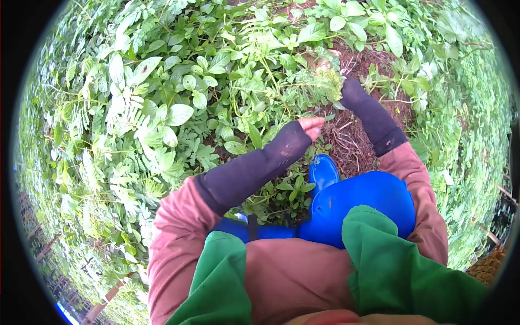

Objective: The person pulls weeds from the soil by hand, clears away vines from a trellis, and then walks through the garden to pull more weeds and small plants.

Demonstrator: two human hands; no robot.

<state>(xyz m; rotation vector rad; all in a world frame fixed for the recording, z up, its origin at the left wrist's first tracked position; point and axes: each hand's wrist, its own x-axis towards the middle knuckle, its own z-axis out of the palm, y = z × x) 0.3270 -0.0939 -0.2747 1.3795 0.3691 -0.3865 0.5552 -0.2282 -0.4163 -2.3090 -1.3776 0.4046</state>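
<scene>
I'm looking down from the head camera, and the right hand (pixel 348 93) is sitting right up against a pale-green leafy bunch (pixel 328 82), beside brown soil (pixel 352 142) strewn with dry stalks. The left hand (pixel 312 129) is hovering lower and nearer the body, its visible fingers stretching fairly straight toward the right, only slightly parted. A small leaf (pixel 330 117) is showing just at their tips; I'm not able to tell whether they're pinching it or merely passing in front of it.

For handling this bunch well, I'm favouring a low hold, fingers closing around the stems near the soil rather than around the soft tops, which are likely tearing under strain. I'm also wanting the left hand parting the surrounding greenery (pixel 238 70) so that tangled stems aren't dragging along, and the blue boot (pixel 324 172) staying off whatever is being worked.

Now the awkward part: the bunch is covering the right fingers, so I'm not telling how far they're closing or what they're gripping. Perhaps they're wrapping around its stems, but the glare is making that a fair guess only. Stem bases are disappearing into foliage, dark sleeves (pixel 260 168) are covering most of both hands, and the curved lens is smearing the outer plants before the black rim is cutting them off.
</scene>
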